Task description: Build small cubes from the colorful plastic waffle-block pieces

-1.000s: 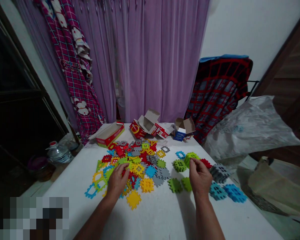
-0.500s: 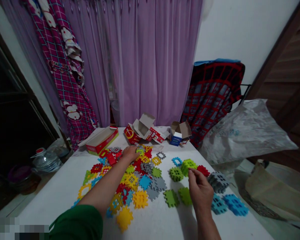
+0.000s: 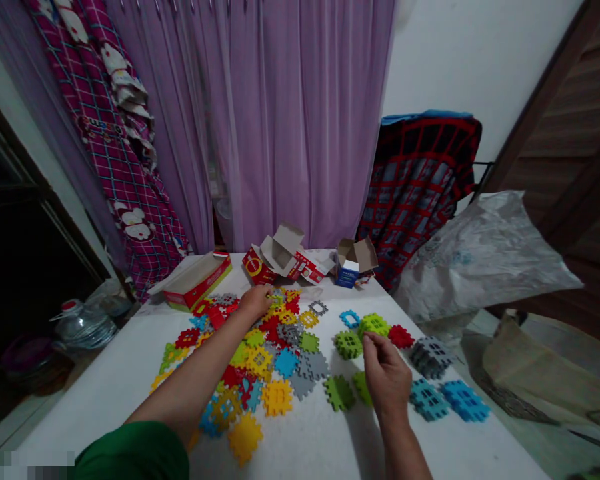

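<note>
My left hand [image 3: 256, 301] reaches over the far part of a mixed heap of interlocking plastic tiles. Its fingers curl down among yellow and green tiles; their tips are hidden. My right hand [image 3: 389, 375] hovers at the right, thumb and fingers pinched together; whatever is between them is hidden. Just beyond it lies a stack of light green tiles [image 3: 374, 325], with a darker green window-tile stack [image 3: 349, 345] to its left. A flat green tile [image 3: 339, 393] lies nearer. Close by are a red tile [image 3: 401, 336], a grey stack [image 3: 431, 357] and a blue stack [image 3: 465, 401].
Along the table's back edge stand a long red-green box [image 3: 197, 283], opened red boxes [image 3: 260, 265] and a blue box [image 3: 347, 274]. A yellow tile [image 3: 245, 439] lies at the heap's near end. A clear plastic bag [image 3: 475, 260] hangs beyond the right edge.
The view has shifted slightly, so everything sits a little further left. My left hand stays over the heap's far part, its fingers less visible. My right hand keeps its pinch near the green stacks.
</note>
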The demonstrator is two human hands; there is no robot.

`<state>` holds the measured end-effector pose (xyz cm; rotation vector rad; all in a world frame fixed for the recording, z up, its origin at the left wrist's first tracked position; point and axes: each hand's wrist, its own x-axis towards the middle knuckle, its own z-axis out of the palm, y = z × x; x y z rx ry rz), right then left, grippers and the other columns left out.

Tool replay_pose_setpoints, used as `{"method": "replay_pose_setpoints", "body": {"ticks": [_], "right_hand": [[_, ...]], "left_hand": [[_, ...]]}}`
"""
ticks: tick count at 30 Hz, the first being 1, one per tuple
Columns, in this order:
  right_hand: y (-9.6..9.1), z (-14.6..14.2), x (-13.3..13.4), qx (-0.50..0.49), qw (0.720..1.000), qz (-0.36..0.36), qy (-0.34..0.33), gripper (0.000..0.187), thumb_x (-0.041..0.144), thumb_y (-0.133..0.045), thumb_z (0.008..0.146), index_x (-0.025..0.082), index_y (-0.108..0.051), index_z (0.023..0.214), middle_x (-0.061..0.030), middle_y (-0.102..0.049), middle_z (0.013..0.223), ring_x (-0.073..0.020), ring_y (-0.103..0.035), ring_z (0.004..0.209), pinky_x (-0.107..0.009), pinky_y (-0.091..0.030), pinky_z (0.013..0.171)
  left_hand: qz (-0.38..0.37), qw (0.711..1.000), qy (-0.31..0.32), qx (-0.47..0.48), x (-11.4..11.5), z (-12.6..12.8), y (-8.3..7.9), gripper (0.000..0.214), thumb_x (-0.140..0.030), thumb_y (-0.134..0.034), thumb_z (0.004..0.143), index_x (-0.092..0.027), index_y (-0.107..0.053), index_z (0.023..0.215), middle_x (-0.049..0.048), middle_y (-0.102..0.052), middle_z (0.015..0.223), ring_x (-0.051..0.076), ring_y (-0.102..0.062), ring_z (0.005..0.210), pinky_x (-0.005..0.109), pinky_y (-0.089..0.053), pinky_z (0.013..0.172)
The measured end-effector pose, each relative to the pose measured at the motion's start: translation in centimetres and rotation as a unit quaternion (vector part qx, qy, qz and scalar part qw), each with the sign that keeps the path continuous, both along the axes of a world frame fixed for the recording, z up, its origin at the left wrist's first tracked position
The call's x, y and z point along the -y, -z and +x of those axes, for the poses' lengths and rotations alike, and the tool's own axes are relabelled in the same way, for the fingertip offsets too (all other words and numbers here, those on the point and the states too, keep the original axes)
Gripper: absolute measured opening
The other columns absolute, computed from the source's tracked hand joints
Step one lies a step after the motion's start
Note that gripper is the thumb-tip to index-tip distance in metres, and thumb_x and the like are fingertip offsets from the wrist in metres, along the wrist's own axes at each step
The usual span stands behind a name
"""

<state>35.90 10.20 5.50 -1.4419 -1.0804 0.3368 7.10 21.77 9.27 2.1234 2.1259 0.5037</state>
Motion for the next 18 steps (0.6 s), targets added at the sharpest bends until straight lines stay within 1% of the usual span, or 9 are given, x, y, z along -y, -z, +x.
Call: {"method": "replay_pose_setpoints", "body": {"ticks": [2, 4, 7, 9, 11, 14, 16, 18], "right_hand": [[0.0, -0.6, 0.0, -0.006, 1.0, -0.004, -0.02, 0.045, 0.057, -0.057, 0.075, 0.018, -0.076, 0.086, -0.0086, -0.075, 0.078, -0.0209, -0.066, 0.069, -0.028, -0.048, 0.063], [0.1, -1.3, 0.0, -0.01, 0.999, -0.016, -0.047, 0.045, 0.057, -0.056, 0.074, 0.018, -0.076, 0.086, -0.0076, -0.074, 0.074, -0.0201, -0.065, 0.066, -0.028, -0.048, 0.061], [0.2, -2.7, 0.2, -0.01, 0.993, -0.042, -0.113, 0.044, 0.058, -0.056, 0.075, 0.019, -0.075, 0.083, -0.0056, -0.072, 0.07, -0.019, -0.063, 0.062, -0.029, -0.048, 0.06], [0.2, -3.9, 0.6, -0.008, 0.984, -0.057, -0.171, 0.042, 0.057, -0.058, 0.075, 0.02, -0.075, 0.082, -0.0043, -0.07, 0.068, -0.0185, -0.062, 0.061, -0.029, -0.048, 0.06], [0.2, -5.2, 1.4, -0.021, 0.971, -0.066, -0.229, 0.039, 0.056, -0.061, 0.075, 0.02, -0.075, 0.083, -0.0038, -0.071, 0.069, -0.0184, -0.062, 0.062, -0.029, -0.048, 0.06], [0.0, -7.0, 2.8, -0.1, 0.946, -0.078, -0.299, 0.041, 0.057, -0.066, 0.072, 0.02, -0.075, 0.087, -0.0049, -0.072, 0.073, -0.0184, -0.063, 0.063, -0.029, -0.05, 0.06], [0.0, -8.0, 3.9, -0.174, 0.924, -0.102, -0.324, 0.047, 0.06, -0.068, 0.069, 0.018, -0.074, 0.09, -0.0059, -0.073, 0.074, -0.0173, -0.061, 0.058, -0.029, -0.048, 0.053], [0.2, -8.7, 4.7, -0.235, 0.903, -0.133, -0.334, 0.053, 0.062, -0.072, 0.063, 0.018, -0.073, 0.092, -0.0062, -0.072, 0.074, -0.0153, -0.058, 0.051, -0.026, -0.042, 0.044]], "left_hand": [[0.033, 0.999, 0.011, 0.029, 2.0, -0.1, -0.4, 0.014, -0.021, -0.06, 0.081, -0.022, -0.068, 0.092, 0.0027, -0.07, 0.097, 0.018, -0.064, 0.091, 0.028, -0.048, 0.081], [0.066, 0.996, 0.016, 0.054, 4.6, 0.0, -0.4, 0.015, -0.019, -0.057, 0.082, -0.022, -0.067, 0.093, 0.0017, -0.069, 0.094, 0.015, -0.063, 0.084, 0.026, -0.049, 0.078], [0.119, 0.989, 0.01, 0.087, 9.3, 0.7, 0.7, 0.019, -0.013, -0.051, 0.082, -0.022, -0.064, 0.093, 0.0021, -0.067, 0.096, 0.015, -0.063, 0.086, 0.027, -0.05, 0.079], [0.222, 0.963, 0.032, 0.15, 12.5, 1.2, 1.7, 0.019, -0.01, -0.05, 0.08, -0.021, -0.063, 0.088, 0.0024, -0.067, 0.093, 0.016, -0.064, 0.089, 0.029, -0.052, 0.081], [0.29, 0.941, 0.058, 0.166, 15.2, 1.6, 2.6, 0.019, -0.012, -0.05, 0.082, -0.022, -0.063, 0.089, 0.0028, -0.067, 0.094, 0.017, -0.064, 0.093, 0.031, -0.052, 0.086], [0.325, 0.93, 0.08, 0.149, 17.8, 2.0, 3.5, 0.02, -0.012, -0.048, 0.085, -0.022, -0.064, 0.09, 0.0038, -0.068, 0.095, 0.017, -0.066, 0.094, 0.031, -0.054, 0.086], [0.324, 0.932, 0.092, 0.13, 18.8, 2.2, 3.9, 0.02, -0.012, -0.048, 0.086, -0.022, -0.065, 0.091, 0.0046, -0.068, 0.095, 0.016, -0.066, 0.094, 0.031, -0.055, 0.085], [0.315, 0.936, 0.109, 0.114, 19.4, 2.4, 4.4, 0.022, -0.012, -0.047, 0.087, -0.022, -0.066, 0.092, 0.0052, -0.068, 0.096, 0.016, -0.067, 0.094, 0.031, -0.056, 0.085]]}}
